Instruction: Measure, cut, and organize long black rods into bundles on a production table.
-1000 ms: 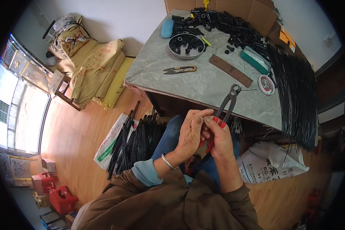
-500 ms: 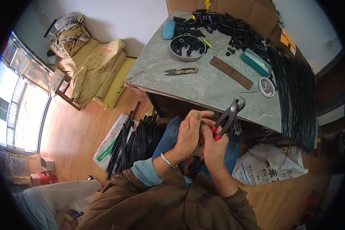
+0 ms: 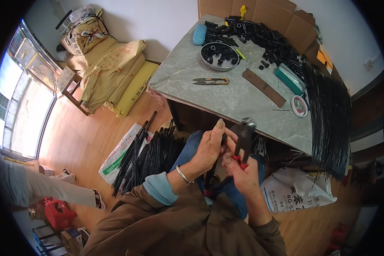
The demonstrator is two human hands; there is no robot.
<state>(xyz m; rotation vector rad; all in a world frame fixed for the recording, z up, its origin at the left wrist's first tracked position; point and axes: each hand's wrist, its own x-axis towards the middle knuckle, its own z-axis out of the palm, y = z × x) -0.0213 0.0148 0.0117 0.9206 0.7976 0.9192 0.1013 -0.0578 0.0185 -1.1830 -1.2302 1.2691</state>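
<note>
- Red-handled pliers (image 3: pixel 243 141) stand upright, clamped in the right hand (image 3: pixel 243 173) over the lap, below the table (image 3: pixel 226 98) edge.
- Left hand (image 3: pixel 209 149) pinches a small black piece beside the pliers' head, steadying it.

Count, this moment. Hands at work: two, left hand (image 3: pixel 209 147) and right hand (image 3: pixel 243 170). Pliers (image 3: pixel 244 136): one. On the bench (image 3: pixel 192 64): one pair of snips (image 3: pixel 210 81), one round metal dish (image 3: pixel 220 56), one brown flat strip (image 3: pixel 263 88), one small round tin (image 3: pixel 299 106), one blue case (image 3: pixel 199 34). Black rods (image 3: pixel 328 106): too many to count. Floor: one white sack (image 3: pixel 298 192).
</note>
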